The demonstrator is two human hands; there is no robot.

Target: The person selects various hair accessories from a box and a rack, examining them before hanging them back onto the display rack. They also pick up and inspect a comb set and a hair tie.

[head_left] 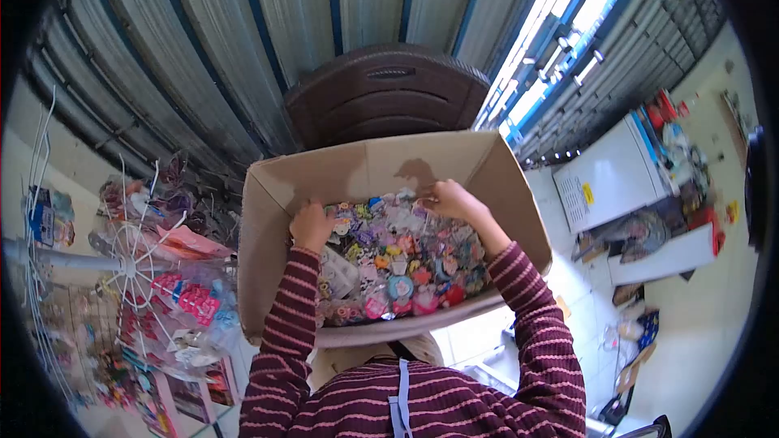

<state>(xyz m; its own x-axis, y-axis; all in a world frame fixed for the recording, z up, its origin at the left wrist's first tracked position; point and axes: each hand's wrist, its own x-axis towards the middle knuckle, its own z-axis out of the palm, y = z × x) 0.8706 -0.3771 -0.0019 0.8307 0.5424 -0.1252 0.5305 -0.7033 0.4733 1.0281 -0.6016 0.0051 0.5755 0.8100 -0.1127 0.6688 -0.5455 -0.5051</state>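
A large open cardboard box [312, 161] stands in front of me, filled with small colourful trinkets [398, 264], many in clear plastic packets. My left hand [312, 227] is inside the box at its left side, fingers curled down at the edge of the pile. Further right, near the far wall of the box, my right hand [456, 201] bends its fingers together over the trinkets. What either hand holds is too small to make out. A pale clear packet [339, 274] lies below my left hand, and a round blue item [399, 287] rests near the front.
Behind the box is a brown plastic chair [381, 101] before a corrugated metal shutter [369, 0]. At left, a white wire rack [130, 264] carries hanging packets. A white cabinet [608, 170] with goods on top stands at right.
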